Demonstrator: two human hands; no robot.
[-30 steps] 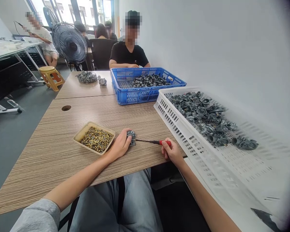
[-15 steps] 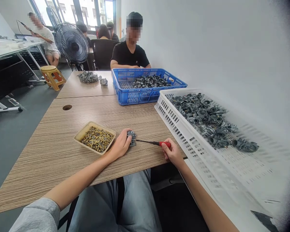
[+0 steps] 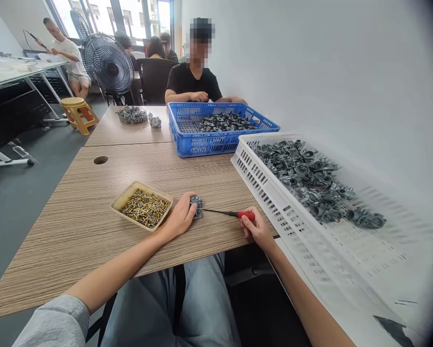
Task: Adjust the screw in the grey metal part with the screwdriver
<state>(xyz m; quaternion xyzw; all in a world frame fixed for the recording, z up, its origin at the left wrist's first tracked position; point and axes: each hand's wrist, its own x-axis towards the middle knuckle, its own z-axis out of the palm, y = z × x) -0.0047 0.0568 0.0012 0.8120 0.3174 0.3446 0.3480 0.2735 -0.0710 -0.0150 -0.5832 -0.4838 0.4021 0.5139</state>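
The wood-grain surface (image 3: 93, 193) spans the near middle. On its right stands a white crate (image 3: 299, 226), with a blue crate (image 3: 216, 145) on the far side; both hold metal parts. The left forearm slants in from near left, alongside a tray of screws (image 3: 120, 198). The left hand (image 3: 181, 214) lies low, its grip closed around a grey metal part (image 3: 198, 212) on the surface, some fingers hidden. The right hand (image 3: 255, 226), coming from near right, has fingers curled, its grip closed on the red handle of a screwdriver (image 3: 231, 213), shaft nearly level, tip at the part's right side.
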